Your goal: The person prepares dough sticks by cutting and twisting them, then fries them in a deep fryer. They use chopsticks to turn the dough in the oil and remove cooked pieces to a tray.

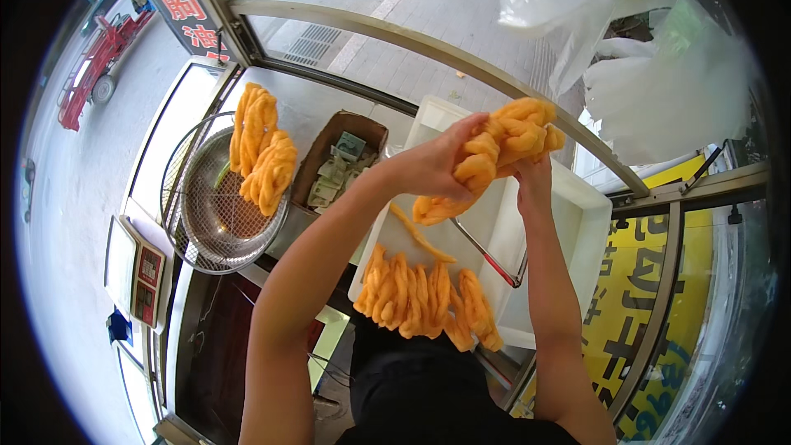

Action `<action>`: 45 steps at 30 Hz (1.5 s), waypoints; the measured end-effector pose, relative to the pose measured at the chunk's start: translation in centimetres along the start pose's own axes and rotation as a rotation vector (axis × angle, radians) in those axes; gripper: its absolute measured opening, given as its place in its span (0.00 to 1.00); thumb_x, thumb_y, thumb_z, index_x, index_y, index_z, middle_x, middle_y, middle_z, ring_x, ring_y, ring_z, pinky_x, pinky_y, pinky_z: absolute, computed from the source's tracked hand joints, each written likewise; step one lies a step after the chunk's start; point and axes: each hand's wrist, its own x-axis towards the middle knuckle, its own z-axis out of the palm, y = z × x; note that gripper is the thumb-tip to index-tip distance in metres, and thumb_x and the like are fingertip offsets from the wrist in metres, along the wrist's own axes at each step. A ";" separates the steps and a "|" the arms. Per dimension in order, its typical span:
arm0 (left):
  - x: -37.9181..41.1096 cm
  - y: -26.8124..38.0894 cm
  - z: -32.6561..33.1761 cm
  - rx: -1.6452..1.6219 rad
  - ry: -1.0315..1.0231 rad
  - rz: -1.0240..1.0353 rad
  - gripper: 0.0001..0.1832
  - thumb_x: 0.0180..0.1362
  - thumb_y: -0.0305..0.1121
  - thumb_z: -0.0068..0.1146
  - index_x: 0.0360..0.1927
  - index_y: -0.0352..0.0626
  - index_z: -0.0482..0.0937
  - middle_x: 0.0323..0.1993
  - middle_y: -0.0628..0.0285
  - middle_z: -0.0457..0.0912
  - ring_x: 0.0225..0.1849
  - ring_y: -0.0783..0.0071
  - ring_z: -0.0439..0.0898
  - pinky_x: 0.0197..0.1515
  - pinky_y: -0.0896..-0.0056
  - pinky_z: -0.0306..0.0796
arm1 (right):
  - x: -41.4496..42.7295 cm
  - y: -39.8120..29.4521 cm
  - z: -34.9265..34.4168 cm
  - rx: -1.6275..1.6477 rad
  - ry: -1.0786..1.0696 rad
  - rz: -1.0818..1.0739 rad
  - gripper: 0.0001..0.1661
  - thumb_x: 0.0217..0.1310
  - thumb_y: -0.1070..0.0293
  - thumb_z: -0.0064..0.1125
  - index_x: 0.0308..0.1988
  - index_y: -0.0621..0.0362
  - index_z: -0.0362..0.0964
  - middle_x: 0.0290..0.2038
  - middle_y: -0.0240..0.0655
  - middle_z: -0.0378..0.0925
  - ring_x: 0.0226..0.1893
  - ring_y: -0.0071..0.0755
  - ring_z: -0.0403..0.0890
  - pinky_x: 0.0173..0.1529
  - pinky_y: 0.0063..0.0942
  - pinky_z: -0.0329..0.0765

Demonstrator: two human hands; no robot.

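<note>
My left hand (435, 164) grips a bundle of orange-yellow fried dough twists (516, 133) from its left side, thumb and fingers around it. From below and to the right, my right hand (534, 182) holds the same bundle, its fingers partly hidden. Under both hands lies a white plastic tray (482, 241). A row of fried dough twists (408, 293) rests along the tray's near edge, and one thin strip of dough (420, 235) lies apart from it. Metal tongs with red on the handle (488, 256) lean in the tray. More twists (262, 148) sit on a round wire-mesh strainer (185, 198).
The strainer rests over a metal bowl (207, 216). Between bowl and tray stands a cardboard box (303, 176) with banknotes. A scale (145, 275) stands at left. Plastic bags (667, 86) hang at upper right, and a metal window frame (371, 25) borders the far side.
</note>
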 end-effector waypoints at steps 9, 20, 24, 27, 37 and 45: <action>11.0 -11.9 3.8 0.024 -0.143 -0.171 0.62 0.38 0.22 0.70 0.76 0.45 0.43 0.68 0.53 0.61 0.67 0.62 0.64 0.69 0.67 0.60 | 3.4 10.0 -9.5 -0.195 0.502 0.040 0.33 0.51 0.70 0.68 0.57 0.61 0.66 0.53 0.36 0.76 0.53 0.35 0.78 0.58 0.30 0.74; 15.1 -16.7 3.6 0.066 -0.023 -0.243 0.59 0.37 0.26 0.73 0.75 0.47 0.52 0.64 0.54 0.68 0.65 0.65 0.68 0.67 0.68 0.64 | 6.9 14.5 -11.4 -0.440 0.667 0.102 0.38 0.48 0.72 0.65 0.59 0.68 0.60 0.58 0.53 0.65 0.53 0.51 0.76 0.60 0.38 0.72; 13.9 -16.0 1.7 -0.034 0.063 -0.319 0.56 0.39 0.25 0.70 0.74 0.46 0.53 0.64 0.54 0.69 0.64 0.65 0.70 0.66 0.69 0.64 | 4.0 11.5 -8.7 -0.548 0.589 0.099 0.45 0.50 0.71 0.63 0.66 0.67 0.52 0.65 0.56 0.54 0.59 0.54 0.70 0.65 0.40 0.68; 14.1 -16.6 1.5 -0.049 0.158 -0.286 0.54 0.40 0.24 0.68 0.74 0.46 0.53 0.63 0.53 0.70 0.63 0.65 0.70 0.66 0.68 0.64 | 3.3 12.5 -9.7 -0.444 0.588 0.007 0.44 0.52 0.71 0.60 0.67 0.65 0.52 0.66 0.56 0.54 0.58 0.54 0.71 0.65 0.40 0.69; 14.9 -19.7 1.7 0.198 0.432 -0.241 0.57 0.44 0.25 0.69 0.76 0.41 0.45 0.67 0.49 0.61 0.66 0.59 0.66 0.66 0.64 0.64 | 3.2 10.9 -11.4 -0.575 0.666 0.109 0.42 0.56 0.61 0.64 0.66 0.64 0.55 0.60 0.45 0.64 0.48 0.39 0.74 0.55 0.36 0.74; 12.9 -21.7 3.6 0.350 0.583 -0.199 0.58 0.46 0.35 0.73 0.74 0.37 0.45 0.68 0.44 0.58 0.69 0.49 0.61 0.70 0.58 0.59 | -1.4 12.0 -9.0 -0.346 0.457 0.294 0.35 0.57 0.61 0.66 0.59 0.62 0.64 0.49 0.38 0.72 0.41 0.29 0.75 0.40 0.25 0.75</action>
